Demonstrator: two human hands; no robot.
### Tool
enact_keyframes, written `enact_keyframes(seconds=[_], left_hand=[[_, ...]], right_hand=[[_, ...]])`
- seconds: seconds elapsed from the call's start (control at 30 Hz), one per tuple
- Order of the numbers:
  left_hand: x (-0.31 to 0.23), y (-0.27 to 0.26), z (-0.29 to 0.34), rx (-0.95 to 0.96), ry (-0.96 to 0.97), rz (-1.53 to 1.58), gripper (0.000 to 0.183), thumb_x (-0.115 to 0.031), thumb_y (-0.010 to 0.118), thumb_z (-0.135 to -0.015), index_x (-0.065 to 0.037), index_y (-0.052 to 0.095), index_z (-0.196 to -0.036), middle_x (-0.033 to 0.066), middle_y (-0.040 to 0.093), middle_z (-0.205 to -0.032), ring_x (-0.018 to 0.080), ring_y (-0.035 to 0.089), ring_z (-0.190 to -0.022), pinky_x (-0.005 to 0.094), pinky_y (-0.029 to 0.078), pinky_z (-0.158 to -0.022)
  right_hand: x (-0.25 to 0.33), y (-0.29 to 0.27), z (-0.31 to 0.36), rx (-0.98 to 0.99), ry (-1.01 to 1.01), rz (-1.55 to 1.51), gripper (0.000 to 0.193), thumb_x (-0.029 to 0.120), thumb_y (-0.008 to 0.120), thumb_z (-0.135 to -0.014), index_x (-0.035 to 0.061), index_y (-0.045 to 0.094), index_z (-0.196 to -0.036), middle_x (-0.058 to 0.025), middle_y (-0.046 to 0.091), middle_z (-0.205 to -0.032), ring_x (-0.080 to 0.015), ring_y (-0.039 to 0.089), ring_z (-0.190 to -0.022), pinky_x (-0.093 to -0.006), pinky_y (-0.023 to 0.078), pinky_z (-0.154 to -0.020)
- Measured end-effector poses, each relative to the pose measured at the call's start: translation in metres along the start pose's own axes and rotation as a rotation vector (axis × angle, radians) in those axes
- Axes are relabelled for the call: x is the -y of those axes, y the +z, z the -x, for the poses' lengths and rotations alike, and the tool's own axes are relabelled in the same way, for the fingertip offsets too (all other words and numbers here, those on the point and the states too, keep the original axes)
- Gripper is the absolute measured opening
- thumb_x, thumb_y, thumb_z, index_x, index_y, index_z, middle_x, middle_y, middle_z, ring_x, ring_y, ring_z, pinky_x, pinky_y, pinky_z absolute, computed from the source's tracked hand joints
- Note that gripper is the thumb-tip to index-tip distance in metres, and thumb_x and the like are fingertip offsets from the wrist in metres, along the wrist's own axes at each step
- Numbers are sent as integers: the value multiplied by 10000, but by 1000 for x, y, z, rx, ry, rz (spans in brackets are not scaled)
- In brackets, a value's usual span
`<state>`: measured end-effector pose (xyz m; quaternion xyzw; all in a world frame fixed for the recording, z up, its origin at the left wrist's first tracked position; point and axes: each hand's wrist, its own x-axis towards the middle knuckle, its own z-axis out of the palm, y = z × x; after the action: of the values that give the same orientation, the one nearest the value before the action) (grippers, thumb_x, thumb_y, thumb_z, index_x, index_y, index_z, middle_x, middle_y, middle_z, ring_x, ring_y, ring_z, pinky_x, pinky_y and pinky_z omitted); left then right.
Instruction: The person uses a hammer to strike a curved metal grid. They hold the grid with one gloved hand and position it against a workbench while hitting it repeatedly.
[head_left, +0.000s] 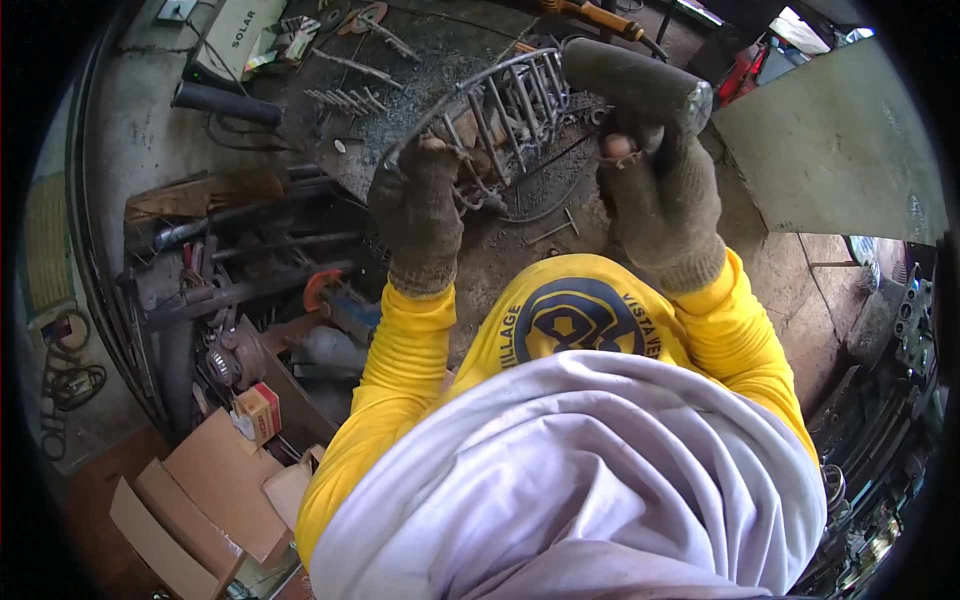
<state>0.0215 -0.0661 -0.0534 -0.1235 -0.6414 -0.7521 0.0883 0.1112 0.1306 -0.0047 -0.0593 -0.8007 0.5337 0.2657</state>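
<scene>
My left hand (415, 205), in a worn dark knit glove with bare fingertips, is closed on the near left end of a curved metal grate (500, 110). Several short rods run crosswise between its bent side bars. My right hand (660, 195), gloved the same way, is closed just under a thick dark metal cylinder (635, 82) that looks like a mallet head. Its handle, if it has one, is hidden by the hand. The cylinder is at the right end of the grate; whether they touch I cannot tell.
Short rods (345, 100) and dark filings lie on the floor ahead. A black cylinder (228, 103) and a lettered box (235, 40) are at left. Scrap metal and an orange clamp (322, 290) pile up nearer. Cardboard (215, 480) is lower left, a flat sheet (835, 140) right.
</scene>
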Motion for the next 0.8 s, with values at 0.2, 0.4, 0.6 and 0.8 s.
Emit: enact_keyframes(seconds=[0.2, 0.4, 0.6, 0.8], left_hand=[[-14, -16, -6, 69, -152, 249, 211, -181, 672, -842, -49, 624, -1001, 51, 636, -948, 174, 625, -819, 339, 549, -730], [-6, -32, -3, -26, -377, 149, 270, -274, 648, -872, -79, 578, -1045, 64, 610, -986, 216, 633, -892, 436, 569, -785], [3, -40, 3, 195, -23, -224, 211, -104, 556, -913, -40, 589, -1111, 96, 617, -1079, 184, 595, -996, 331, 457, -927], [-12, -17, 5, 224, 187, -501, 205, -182, 601, -890, -61, 571, -1053, 72, 594, -983, 188, 586, -932, 375, 494, -869]], right_hand=[[-28, -11, -1, 10, 320, -418, 248, 247, 557, -948, 46, 537, -1093, 21, 510, -701, -55, 467, -569, -198, 365, -494], [-57, -28, 0, -105, 530, -442, 257, 305, 559, -945, 75, 539, -1058, 16, 496, -647, -75, 466, -479, -213, 387, -436], [-72, -25, 10, -143, 495, -562, 246, 283, 588, -935, 77, 570, -1067, 10, 566, -728, -78, 548, -619, -222, 461, -558], [-50, -28, -13, -137, 6, -48, 278, 240, 494, -988, 20, 584, -1131, -23, 612, -963, -63, 528, -830, -205, 449, -764]])
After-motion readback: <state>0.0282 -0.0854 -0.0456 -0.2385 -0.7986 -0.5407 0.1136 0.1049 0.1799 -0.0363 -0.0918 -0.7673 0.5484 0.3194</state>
